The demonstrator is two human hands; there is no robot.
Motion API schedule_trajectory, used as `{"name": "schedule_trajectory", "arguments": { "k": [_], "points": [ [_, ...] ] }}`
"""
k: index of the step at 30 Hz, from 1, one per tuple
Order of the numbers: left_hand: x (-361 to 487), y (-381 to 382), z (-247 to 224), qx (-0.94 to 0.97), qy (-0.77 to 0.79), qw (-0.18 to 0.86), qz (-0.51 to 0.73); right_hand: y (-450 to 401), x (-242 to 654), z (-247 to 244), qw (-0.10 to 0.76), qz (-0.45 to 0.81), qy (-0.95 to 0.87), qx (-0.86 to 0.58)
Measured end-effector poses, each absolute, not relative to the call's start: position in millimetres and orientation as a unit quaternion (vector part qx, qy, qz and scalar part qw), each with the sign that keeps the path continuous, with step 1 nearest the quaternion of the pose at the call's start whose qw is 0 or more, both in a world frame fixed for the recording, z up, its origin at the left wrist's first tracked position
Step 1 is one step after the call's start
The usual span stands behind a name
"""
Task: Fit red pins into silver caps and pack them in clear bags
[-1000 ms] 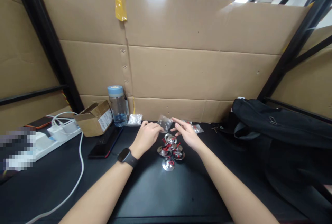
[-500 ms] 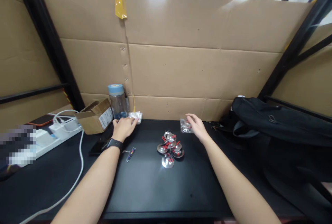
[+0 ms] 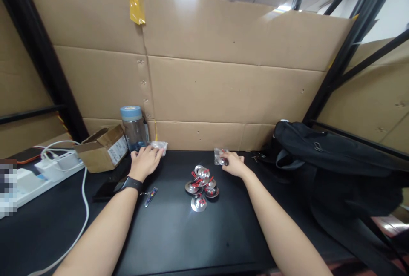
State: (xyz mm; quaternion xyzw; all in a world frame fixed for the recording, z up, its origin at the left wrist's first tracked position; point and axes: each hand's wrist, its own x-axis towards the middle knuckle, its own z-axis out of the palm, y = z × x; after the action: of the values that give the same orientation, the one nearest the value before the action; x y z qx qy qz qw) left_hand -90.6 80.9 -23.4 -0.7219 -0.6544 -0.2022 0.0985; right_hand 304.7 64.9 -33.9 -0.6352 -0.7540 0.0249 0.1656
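My left hand [image 3: 145, 163], with a black watch on the wrist, reaches to a crumpled clear plastic packet [image 3: 160, 146] near the back of the black table [image 3: 191, 242]; its fingers are apart, and the fingertips are at the packet's near edge. My right hand [image 3: 232, 163] is bent over a small clear bag [image 3: 218, 156] with something shiny inside, its fingertips closed on the bag's right part. Between the hands and nearer to me lies a pile of small silver metal discs [image 3: 203, 182] with red loops. A small keychain [image 3: 151, 197] lies by my left wrist.
At the left stand a blue-lidded bottle [image 3: 132, 129], an open cardboard box [image 3: 102, 150] and a white power strip [image 3: 47, 180] with cables. A black backpack [image 3: 332, 152] fills the right side. Cardboard [image 3: 223, 93] walls the back.
The view has shifted, moving the scene a little left. My right hand has lowered, and its fingers have curled onto the small bag. My left hand remains near the crumpled packet.
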Motion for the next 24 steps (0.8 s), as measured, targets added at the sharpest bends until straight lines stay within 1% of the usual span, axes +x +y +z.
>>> {"name": "schedule_trajectory", "arguments": {
  "k": [4, 7, 12, 15, 18, 19, 21, 24],
  "points": [
    [-80, 71, -11, -0.700, -0.643, 0.137, -0.278, 62, 300, -26, 0.130, -0.016, -0.754, -0.644],
    [-67, 62, -4, -0.699, -0.619, 0.161, -0.320, 58, 295, -19, 0.120, -0.036, -0.754, -0.645],
    [-40, 45, 3, -0.750, -0.540, 0.144, -0.354, 53, 285, -15, 0.117, -0.043, -0.765, -0.632],
    [-23, 34, 2, -0.786, -0.492, 0.092, -0.363, 54, 284, -17, 0.164, 0.012, -0.764, -0.624],
    [-7, 26, -4, -0.822, -0.449, 0.007, -0.349, 58, 285, -22, 0.242, 0.139, -0.763, -0.583],
    [-3, 24, -7, -0.836, -0.432, -0.018, -0.337, 59, 286, -23, 0.264, 0.164, -0.766, -0.563],
    [4, 22, -12, -0.859, -0.400, -0.050, -0.314, 60, 286, -24, 0.296, 0.170, -0.771, -0.537],
    [11, 19, -17, -0.873, -0.375, -0.076, -0.303, 59, 281, -19, 0.330, 0.136, -0.771, -0.527]
  ]
}}
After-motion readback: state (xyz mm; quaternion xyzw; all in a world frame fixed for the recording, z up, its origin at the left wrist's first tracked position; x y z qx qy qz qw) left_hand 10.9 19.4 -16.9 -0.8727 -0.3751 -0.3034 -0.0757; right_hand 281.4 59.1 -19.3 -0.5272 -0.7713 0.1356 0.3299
